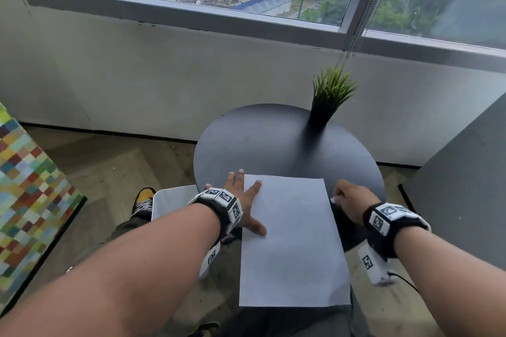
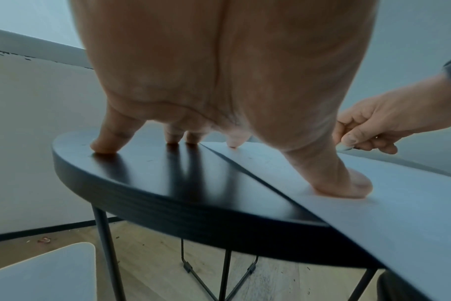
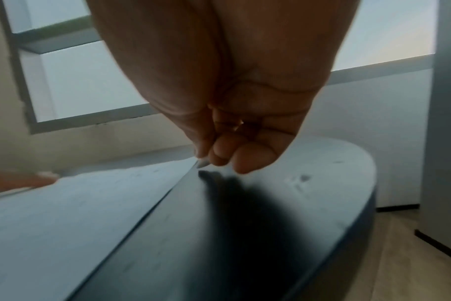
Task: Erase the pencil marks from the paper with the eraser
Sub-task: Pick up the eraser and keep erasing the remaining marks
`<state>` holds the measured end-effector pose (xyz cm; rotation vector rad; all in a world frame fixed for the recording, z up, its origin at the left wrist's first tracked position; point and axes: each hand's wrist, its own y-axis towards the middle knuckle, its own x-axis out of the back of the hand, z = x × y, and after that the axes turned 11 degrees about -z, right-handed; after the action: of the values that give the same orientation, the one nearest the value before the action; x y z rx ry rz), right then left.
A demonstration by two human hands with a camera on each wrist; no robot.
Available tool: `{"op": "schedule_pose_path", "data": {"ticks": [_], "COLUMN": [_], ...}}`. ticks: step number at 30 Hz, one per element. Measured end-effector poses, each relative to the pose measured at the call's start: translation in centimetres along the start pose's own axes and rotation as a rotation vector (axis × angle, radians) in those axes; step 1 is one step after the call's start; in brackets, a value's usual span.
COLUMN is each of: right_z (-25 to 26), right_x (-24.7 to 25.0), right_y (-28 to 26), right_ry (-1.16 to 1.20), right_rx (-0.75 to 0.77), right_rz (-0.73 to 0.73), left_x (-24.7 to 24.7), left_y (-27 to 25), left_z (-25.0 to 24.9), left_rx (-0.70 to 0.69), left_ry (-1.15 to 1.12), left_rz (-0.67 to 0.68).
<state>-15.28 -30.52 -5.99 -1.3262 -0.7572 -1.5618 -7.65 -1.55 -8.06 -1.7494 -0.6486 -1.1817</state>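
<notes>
1. My left hand (image 1: 241, 200) is lying spread and flat: the thumb (image 2: 348, 183) and index tip are pressing the paper (image 1: 293, 241) along its left edge, while the other fingers (image 2: 108, 140) are resting on the table (image 1: 273, 145) just left of the paper.
2. My right hand (image 1: 353, 200) is curling tight at the paper's far right corner, thumb and fingertips (image 3: 247, 158) pinching a small pale sliver, apparently the eraser (image 2: 346, 147); too little is showing to be sure.
3. The paper is lying flat, its near end overhanging the table's rim toward me.
4. Pencil marks on the paper are too faint to make out.
5. A potted plant (image 1: 328, 98) is standing beyond the paper, well apart; bare tabletop is lying between them.
6. A narrow strip of table is showing right of the paper.
</notes>
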Motion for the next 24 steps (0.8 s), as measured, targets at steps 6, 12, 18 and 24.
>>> {"op": "schedule_pose_path", "data": {"ticks": [6,12,18,24], "right_z": [-0.6,7.8,7.5,11.4], "right_x": [1.5,-1.8,-2.7,-4.5], "right_y": [0.0,-5.5,-0.8,-2.5], "right_ry": [0.138,1.157,1.305,1.365], "right_rx": [-0.098,-0.172,-0.472,-0.303], "right_rz": [-0.144,0.621,-0.211,0.347], "left_x": [-0.4,-1.0,-0.8,-0.4], "left_y": [-0.1,-0.5,-1.1,-1.4], "left_z": [0.5,0.7,0.9,0.5], "left_rx": [0.006,-0.006,-0.019,-0.033], "left_ry": [-0.03,0.007,-0.007,0.034], "left_rz": [-0.046,-0.074,-0.06,-0.058]}}
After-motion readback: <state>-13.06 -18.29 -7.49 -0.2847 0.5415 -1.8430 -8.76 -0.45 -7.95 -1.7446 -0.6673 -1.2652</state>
